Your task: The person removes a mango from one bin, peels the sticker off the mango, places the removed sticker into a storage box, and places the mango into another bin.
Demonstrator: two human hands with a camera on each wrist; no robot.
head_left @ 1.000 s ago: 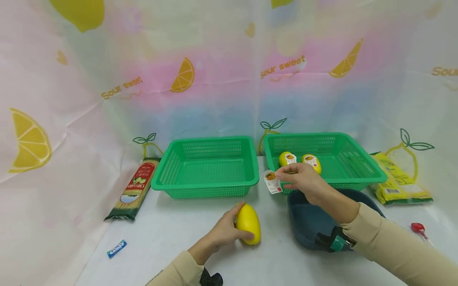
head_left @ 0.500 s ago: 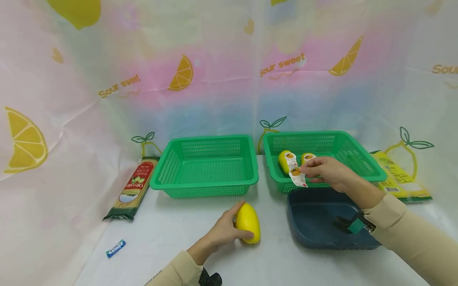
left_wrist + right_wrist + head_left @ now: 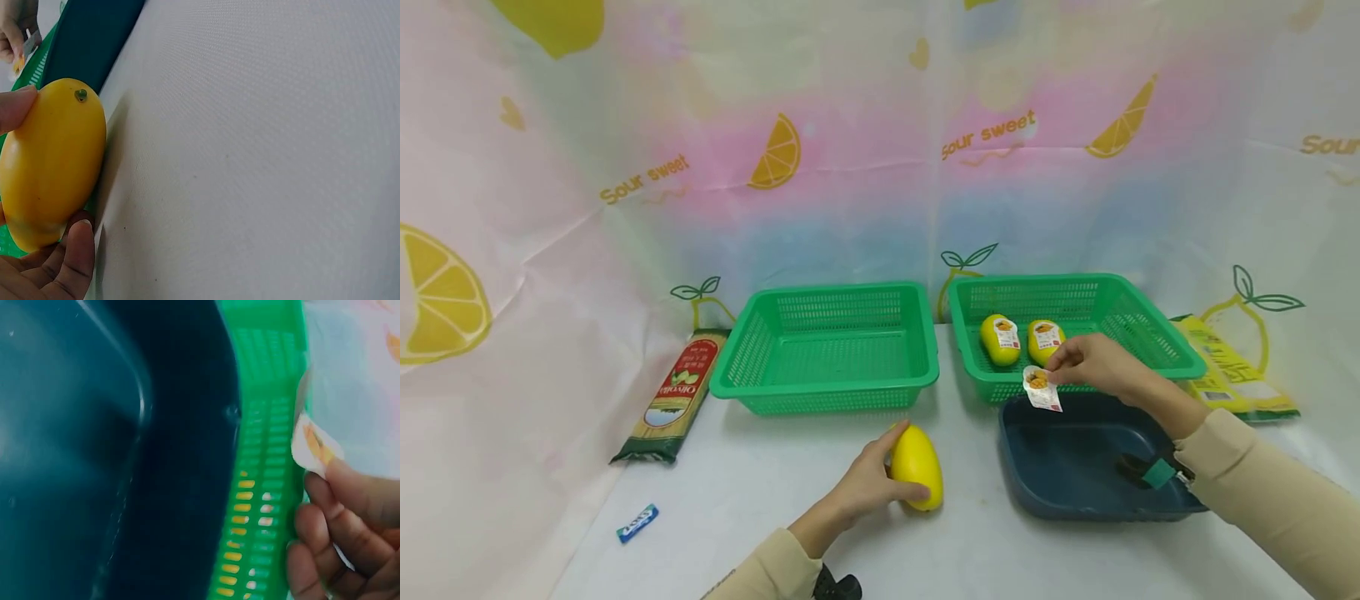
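Note:
On the white table, my left hand (image 3: pixel 867 482) grips a plain yellow mango (image 3: pixel 919 468) between thumb and fingers. In the left wrist view its green stem spot (image 3: pixel 80 95) shows, with no label on the visible side. My right hand (image 3: pixel 1093 364) pinches a white sticker label (image 3: pixel 1042 390) by one edge, near the front rim of the right green basket (image 3: pixel 1183 369) and above a dark blue basin (image 3: pixel 1075 498). Fruit is printed on this label. Two more mangoes, one on the left (image 3: pixel 998 342) and another beside it (image 3: pixel 1045 340), lie in that basket, each bearing a similar label.
A second green basket (image 3: pixel 823 390) stands at the back left. Beside it lies a noodle packet (image 3: pixel 673 396), with a small blue-and-green packet (image 3: pixel 637 523) nearer the front. A yellow bag (image 3: pixel 1236 371) lies at the far right. A printed curtain (image 3: pixel 850 208) closes the back.
My right hand, with the label, has moved right, passing in front of the labelled mangoes to the space above the basin. My left hand keeps its hold on the mango.

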